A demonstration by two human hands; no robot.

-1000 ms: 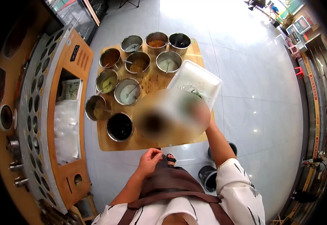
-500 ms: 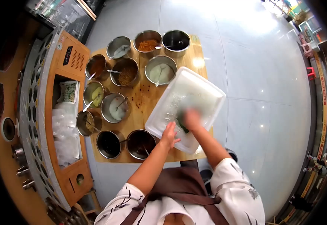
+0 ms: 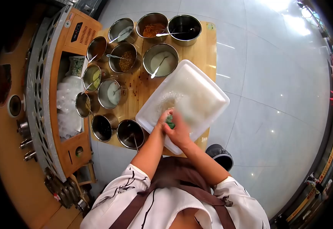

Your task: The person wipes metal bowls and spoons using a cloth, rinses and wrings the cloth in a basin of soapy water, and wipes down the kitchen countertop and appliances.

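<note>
My left hand (image 3: 163, 118) and my right hand (image 3: 178, 132) are close together over the white plastic tub (image 3: 220, 100). Between them they grip a small crumpled green thing (image 3: 170, 122), whose kind I cannot make out. My left fingers curl round it, while my right thumb lies against it. The right fingertips are smeared by motion. White froth or bubbles (image 3: 170, 97) show in the tub just beyond my hands, and the right part of its inside is blurred.
The tub stands on a wooden table (image 3: 208, 49). Several metal pots with spoons surround it, including one with whitish contents (image 3: 160, 63), one with orange shreds (image 3: 152, 26) and a dark one (image 3: 130, 134). A black bin (image 3: 220, 157) stands on the floor at right.
My right hand has come left and nearer to me, meeting my left hand round the green thing. The left hand has shifted slightly toward me. The whole view has shifted.
</note>
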